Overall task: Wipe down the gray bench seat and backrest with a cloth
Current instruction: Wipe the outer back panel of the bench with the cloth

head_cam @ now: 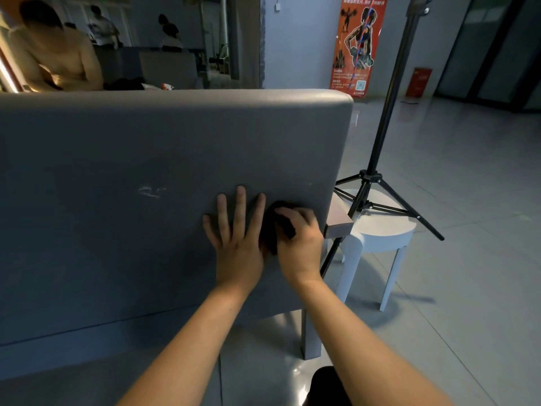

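Right grip (301, 241) curled round dark cloth (269, 227) on gray backrest (146, 156), left grip (238, 238) spread flat

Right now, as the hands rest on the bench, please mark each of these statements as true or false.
1. The left hand lies flat on the gray backrest, fingers spread. True.
2. The cloth in the right hand is white. False: it is dark.
3. A white stool stands beyond the right end of the backrest. True.
4. The black tripod lies flat on the floor. False: it stands upright, next to the stool.
5. Both hands are near the left end of the backrest. False: they are near its right end.
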Motion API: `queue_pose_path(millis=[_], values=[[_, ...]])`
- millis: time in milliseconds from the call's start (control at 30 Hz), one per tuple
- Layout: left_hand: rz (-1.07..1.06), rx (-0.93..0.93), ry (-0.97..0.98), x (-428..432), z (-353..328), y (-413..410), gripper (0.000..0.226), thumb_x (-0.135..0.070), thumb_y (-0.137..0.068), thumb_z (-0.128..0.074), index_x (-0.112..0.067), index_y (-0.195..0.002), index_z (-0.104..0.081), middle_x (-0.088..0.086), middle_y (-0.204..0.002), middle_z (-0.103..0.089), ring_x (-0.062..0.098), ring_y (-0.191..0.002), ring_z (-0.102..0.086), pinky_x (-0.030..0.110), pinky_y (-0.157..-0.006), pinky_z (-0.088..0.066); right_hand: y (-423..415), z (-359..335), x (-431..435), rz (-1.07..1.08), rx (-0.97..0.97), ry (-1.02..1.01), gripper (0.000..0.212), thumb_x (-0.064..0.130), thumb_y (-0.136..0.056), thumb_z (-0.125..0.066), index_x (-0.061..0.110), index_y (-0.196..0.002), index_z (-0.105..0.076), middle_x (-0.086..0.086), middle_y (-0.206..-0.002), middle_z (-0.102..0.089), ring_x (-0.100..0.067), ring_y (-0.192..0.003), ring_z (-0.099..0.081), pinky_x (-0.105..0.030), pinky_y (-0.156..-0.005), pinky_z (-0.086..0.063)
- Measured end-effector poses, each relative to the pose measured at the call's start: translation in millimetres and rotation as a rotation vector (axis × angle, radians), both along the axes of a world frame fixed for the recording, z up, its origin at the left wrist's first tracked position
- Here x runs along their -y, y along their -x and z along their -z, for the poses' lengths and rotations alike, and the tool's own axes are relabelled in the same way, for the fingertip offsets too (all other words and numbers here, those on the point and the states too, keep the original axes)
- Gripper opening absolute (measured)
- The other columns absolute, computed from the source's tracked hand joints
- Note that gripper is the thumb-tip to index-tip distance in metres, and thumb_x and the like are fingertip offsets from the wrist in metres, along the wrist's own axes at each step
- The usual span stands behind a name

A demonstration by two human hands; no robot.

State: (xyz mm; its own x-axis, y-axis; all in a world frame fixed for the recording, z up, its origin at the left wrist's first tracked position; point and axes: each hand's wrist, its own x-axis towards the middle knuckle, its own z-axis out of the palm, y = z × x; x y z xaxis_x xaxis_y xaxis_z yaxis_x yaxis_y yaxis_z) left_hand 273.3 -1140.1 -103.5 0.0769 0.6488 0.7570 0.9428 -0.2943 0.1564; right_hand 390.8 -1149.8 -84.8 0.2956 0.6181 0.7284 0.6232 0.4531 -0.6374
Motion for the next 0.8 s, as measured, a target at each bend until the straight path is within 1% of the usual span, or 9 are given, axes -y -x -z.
queue_pose_path(millis=[67,167,233,367,433,500,600,667,800], values=[[-0.008,0.002,-0.01,-1,-1,0,0.096,-0.026,-0.087,-0.077,-0.029,-0.161,-0.018,0.003,-0.17,0.011,0.039,-0.154,0.014,0.069,-0.117,0.001,-11,-19,1,0.019,0.019,-0.093,0.03,-0.005,-0.082,-0.072,0.01,-0.107,-0.077,-0.009,-0.104,-0.063,-0.027,-0.095,-0.065,-0.025,-0.09,-0.051],[-0.004,0.05,-0.028,3,-10,-5,0.083,-0.033,-0.092,-0.073,-0.031,-0.16,-0.025,0.006,-0.17,-0.001,0.041,-0.155,0.001,0.072,-0.114,-0.009,-32,-57,-9,0.107,-0.044,-0.242,0.028,-0.006,-0.086,-0.067,0.005,-0.111,-0.074,-0.01,-0.105,-0.061,-0.022,-0.1,-0.06,-0.025,-0.093,-0.048],[0.0,0.109,-0.033,6,-18,-8,0.081,-0.032,-0.091,-0.073,-0.032,-0.158,-0.028,0.006,-0.168,-0.007,0.041,-0.151,-0.009,0.075,-0.109,-0.019,-31,-60,-14,0.14,-0.038,-0.244,0.03,-0.008,-0.086,-0.064,0.004,-0.113,-0.072,-0.011,-0.106,-0.059,-0.024,-0.102,-0.059,-0.027,-0.094,-0.048],[-0.052,0.066,-0.024,7,-23,-9,0.092,-0.031,-0.085,-0.078,-0.033,-0.159,-0.024,0.005,-0.169,0.002,0.043,-0.148,-0.014,0.076,-0.103,-0.028,-15,-20,-12,0.105,-0.024,-0.109,0.035,-0.009,-0.084,-0.066,0.008,-0.114,-0.073,-0.009,-0.105,-0.061,-0.029,-0.099,-0.061,-0.037,-0.09,-0.052],[-0.054,0.041,0.002,11,-21,-9,0.091,-0.034,-0.086,-0.076,-0.034,-0.16,-0.023,0.005,-0.17,0.003,0.043,-0.15,-0.011,0.075,-0.103,-0.028,-13,-11,-5,0.071,-0.039,-0.012,0.038,-0.008,-0.081,-0.068,0.012,-0.113,-0.074,-0.006,-0.105,-0.062,-0.028,-0.097,-0.063,-0.041,-0.086,-0.054],[-0.043,0.059,0.012,16,-22,-11,0.09,-0.033,-0.086,-0.077,-0.034,-0.159,-0.025,0.006,-0.17,0.001,0.042,-0.151,-0.009,0.076,-0.103,-0.026,-21,-20,0,0.047,-0.031,-0.005,0.035,-0.006,-0.08,-0.069,0.012,-0.11,-0.075,-0.004,-0.102,-0.063,-0.026,-0.093,-0.064,-0.041,-0.082,-0.055],[-0.015,0.061,-0.022,16,-31,-17,0.092,-0.025,-0.083,-0.081,-0.032,-0.159,-0.029,0.005,-0.17,0.0,0.04,-0.153,-0.007,0.076,-0.103,-0.026,-38,-50,0,0.081,-0.043,-0.135,0.028,-0.004,-0.083,-0.071,0.008,-0.108,-0.075,-0.005,-0.099,-0.064,-0.022,-0.091,-0.063,-0.03,-0.082,-0.052],[-0.018,0.047,-0.035,12,-37,-23,0.097,-0.019,-0.082,-0.082,-0.033,-0.16,-0.027,0.002,-0.171,0.005,0.038,-0.155,-0.002,0.076,-0.104,-0.025,-45,-64,-6,0.127,-0.068,-0.19,0.028,-0.003,-0.084,-0.071,0.008,-0.109,-0.074,-0.006,-0.099,-0.063,-0.022,-0.09,-0.062,-0.025,-0.082,-0.049],[-0.007,0.063,0.019,7,-36,-31,0.1,-0.016,-0.081,-0.078,-0.034,-0.161,-0.022,0.001,-0.17,0.014,0.037,-0.155,0.01,0.074,-0.11,-0.015,-32,-37,-10,0.13,-0.095,-0.073,0.034,-0.005,-0.08,-0.068,0.009,-0.109,-0.075,-0.006,-0.093,-0.062,-0.02,-0.086,-0.059,-0.017,-0.077,-0.044]])
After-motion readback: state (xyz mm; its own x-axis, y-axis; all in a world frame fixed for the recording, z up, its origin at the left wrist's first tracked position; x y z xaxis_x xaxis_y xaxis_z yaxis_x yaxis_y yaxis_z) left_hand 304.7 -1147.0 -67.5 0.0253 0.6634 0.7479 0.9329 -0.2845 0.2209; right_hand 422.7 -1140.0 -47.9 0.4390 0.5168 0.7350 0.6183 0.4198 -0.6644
